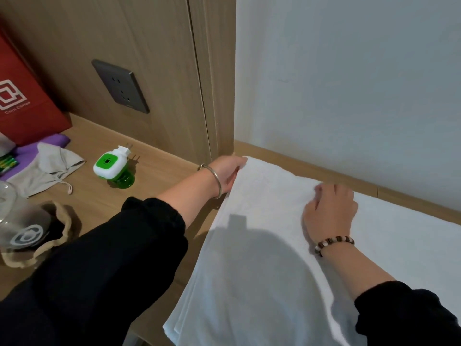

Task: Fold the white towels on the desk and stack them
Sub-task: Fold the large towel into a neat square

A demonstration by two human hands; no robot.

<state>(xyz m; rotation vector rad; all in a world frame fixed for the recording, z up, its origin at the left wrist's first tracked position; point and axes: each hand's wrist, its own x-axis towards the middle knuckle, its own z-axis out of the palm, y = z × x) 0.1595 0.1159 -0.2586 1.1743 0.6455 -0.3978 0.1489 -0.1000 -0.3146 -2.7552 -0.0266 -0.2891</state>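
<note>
Towel (262, 270) lies long way near-to-far on the desk (154, 168), left grip (228, 172) pinching its far left corner, right grip (329, 213) close by on top, can't tell if pinching.

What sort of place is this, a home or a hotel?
Probably a hotel room or small bedroom: a built-in wooden desk against wood panelling with a wall socket, a white towel spread on it, and what looks like a plug-in insect repellent lying nearby.
</note>
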